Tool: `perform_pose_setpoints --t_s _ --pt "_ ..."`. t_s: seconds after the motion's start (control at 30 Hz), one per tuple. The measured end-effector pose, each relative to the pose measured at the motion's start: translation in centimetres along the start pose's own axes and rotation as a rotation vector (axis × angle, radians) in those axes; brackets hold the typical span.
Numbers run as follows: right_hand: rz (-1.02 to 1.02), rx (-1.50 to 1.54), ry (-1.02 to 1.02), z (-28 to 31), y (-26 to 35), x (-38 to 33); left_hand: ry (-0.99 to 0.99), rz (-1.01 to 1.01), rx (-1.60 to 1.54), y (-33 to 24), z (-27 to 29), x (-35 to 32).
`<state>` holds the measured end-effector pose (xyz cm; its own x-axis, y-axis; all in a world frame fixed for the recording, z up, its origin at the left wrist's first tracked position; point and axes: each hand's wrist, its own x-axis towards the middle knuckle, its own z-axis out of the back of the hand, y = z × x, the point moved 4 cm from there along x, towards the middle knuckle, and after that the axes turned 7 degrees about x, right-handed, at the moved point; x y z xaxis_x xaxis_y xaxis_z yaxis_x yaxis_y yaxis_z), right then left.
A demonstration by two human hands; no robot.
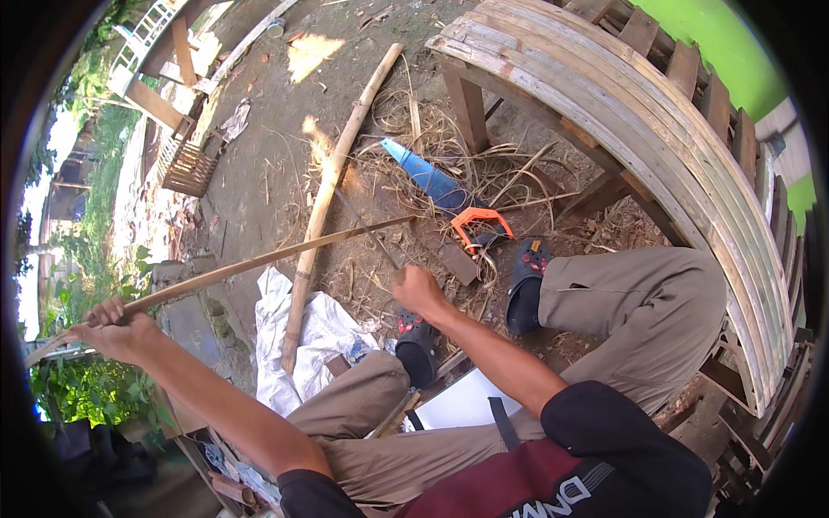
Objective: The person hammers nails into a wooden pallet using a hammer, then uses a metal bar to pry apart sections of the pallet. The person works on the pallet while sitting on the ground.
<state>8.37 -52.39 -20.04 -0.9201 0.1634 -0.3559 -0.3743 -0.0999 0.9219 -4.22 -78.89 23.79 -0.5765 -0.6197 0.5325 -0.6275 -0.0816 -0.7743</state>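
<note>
Out to the left, my left hand (119,333) is closed round a long, thin strip of bamboo (259,261). The strip runs rightward and away from me, crossing over a thicker bamboo pole (332,168) that lies on the ground. My right hand (419,292), in front of me, is wrapped round the grip of a long, narrow, dark blade (367,226). Its grip is hidden in my fist, while the blade points up and left, past the strip toward the pole. Beyond my right hand, a handsaw with a blue blade (427,177) and orange handle (477,222) lies on the ground.
Curly bamboo shavings (509,168) litter the dirt around the saw. White cloth (281,332) lies under the pole's near end. A wooden table of long planks (639,121) stands at right. A slatted crate (188,168) sits far left. My legs are bent below my hands.
</note>
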Motion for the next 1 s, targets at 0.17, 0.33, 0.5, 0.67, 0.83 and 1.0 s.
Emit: perform_pose_setpoints --t_s 0.17,0.33,0.5,0.67,0.83,1.0 --pt "0.174 -0.024 0.093 -0.2 7.8 -0.6 -0.049 0.002 0.087 -0.9 -1.6 -1.1" --pt "-0.109 -0.382 0.054 6.1 -7.9 2.9 -0.016 -0.008 0.048 -0.9 -0.3 -1.2" --pt "-0.117 -0.254 -0.041 2.3 -7.9 1.6 0.048 -0.031 0.041 -0.3 -0.4 0.0" --pt "-0.35 -0.26 -0.074 3.9 -14.7 2.6 0.351 0.018 -0.238 0.9 1.5 2.5" --pt "-0.293 -0.228 -0.051 4.5 -13.5 1.0 0.499 0.119 -0.416 0.9 2.5 2.6" --pt "-0.136 -0.167 -0.043 3.1 -6.8 0.4 0.742 0.199 -0.63 0.7 1.3 0.6"
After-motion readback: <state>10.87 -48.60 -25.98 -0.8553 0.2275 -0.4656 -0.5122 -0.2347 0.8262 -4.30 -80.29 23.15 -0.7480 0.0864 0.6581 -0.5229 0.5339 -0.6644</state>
